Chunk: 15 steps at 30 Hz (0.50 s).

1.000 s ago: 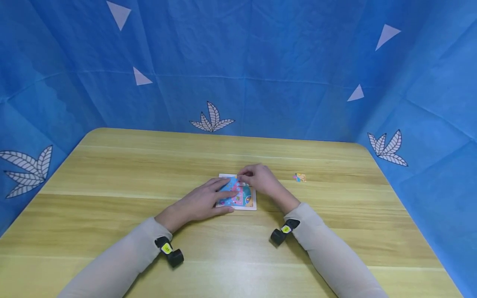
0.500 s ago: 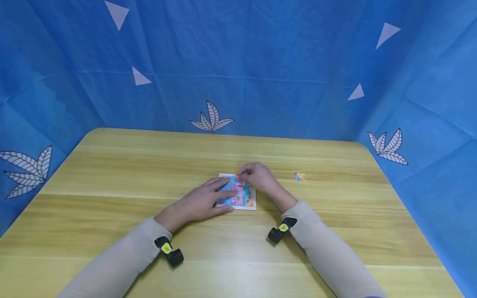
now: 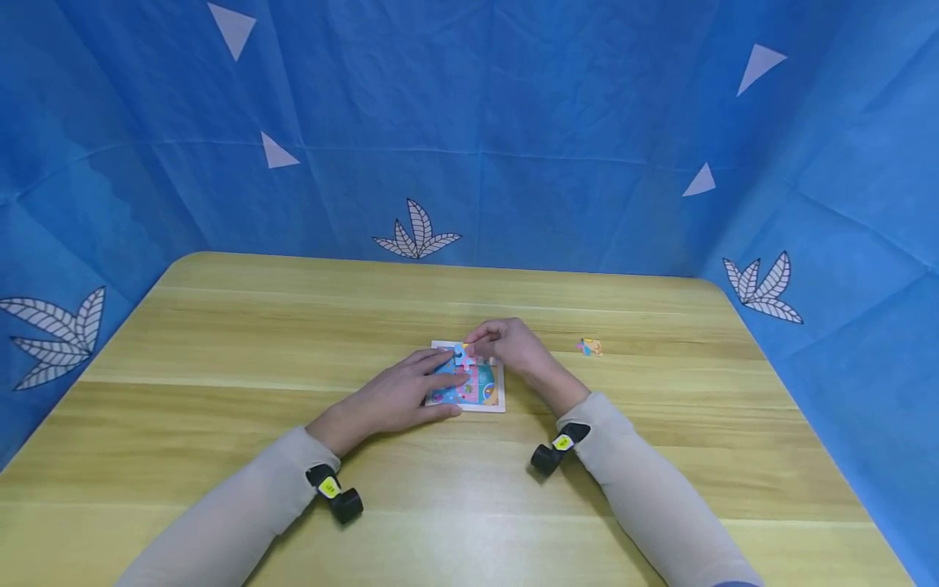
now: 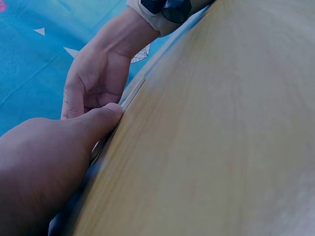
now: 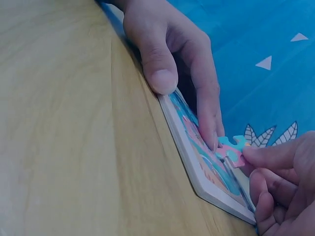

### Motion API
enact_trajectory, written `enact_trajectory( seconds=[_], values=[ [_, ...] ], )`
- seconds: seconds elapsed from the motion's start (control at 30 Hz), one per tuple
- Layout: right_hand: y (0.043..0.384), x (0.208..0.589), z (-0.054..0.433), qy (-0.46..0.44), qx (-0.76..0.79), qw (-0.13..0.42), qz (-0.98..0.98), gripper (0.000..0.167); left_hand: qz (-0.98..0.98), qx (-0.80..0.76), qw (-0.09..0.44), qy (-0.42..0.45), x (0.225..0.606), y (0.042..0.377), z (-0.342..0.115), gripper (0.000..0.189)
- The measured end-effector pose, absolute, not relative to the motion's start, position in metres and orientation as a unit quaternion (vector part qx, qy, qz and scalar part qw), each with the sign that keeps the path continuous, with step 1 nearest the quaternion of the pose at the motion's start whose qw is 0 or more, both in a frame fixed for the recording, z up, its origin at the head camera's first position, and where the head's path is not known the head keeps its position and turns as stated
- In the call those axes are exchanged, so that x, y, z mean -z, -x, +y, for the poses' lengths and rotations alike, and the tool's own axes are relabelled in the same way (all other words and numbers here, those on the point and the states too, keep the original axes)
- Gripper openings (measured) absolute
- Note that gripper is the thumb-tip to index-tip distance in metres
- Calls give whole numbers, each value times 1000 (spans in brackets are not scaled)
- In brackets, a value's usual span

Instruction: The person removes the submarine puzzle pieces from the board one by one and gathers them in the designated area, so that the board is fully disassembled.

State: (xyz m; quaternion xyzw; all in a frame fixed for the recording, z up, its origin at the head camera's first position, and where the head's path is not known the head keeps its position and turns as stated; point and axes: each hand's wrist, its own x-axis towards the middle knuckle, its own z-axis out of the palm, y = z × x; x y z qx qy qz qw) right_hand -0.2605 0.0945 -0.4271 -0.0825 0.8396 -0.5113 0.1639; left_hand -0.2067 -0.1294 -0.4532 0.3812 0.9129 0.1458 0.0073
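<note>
A small jigsaw puzzle in a white-framed tray lies on the table. My left hand rests across its left side with fingers spread, the thumb at the near edge. My right hand pinches a pink and turquoise puzzle piece between thumb and fingers. Tilted, the piece is over the far part of the tray, beside the left fingertips. In the left wrist view the left thumb presses the tray's edge, and the puzzle's picture is hidden.
One loose puzzle piece lies on the wooden table to the right of the tray. A blue cloth with white triangles and leaf prints hangs behind and beside the table. Each sleeve carries a black wrist camera.
The puzzle piece in my right hand has lifted and tilted, so more of its face shows above the tray. My left hand has stayed in place.
</note>
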Motion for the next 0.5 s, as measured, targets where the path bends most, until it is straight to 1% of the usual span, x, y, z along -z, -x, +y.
enact_trajectory(
  seconds=[0.17,0.5],
  values=[
    [261,428,96,94,518,170,833,12,913,-151,15,-380,453,206,-130,58],
    [263,427,105,107,542,160,818,15,909,-146,7,-391,454,208,-131,57]
  ],
)
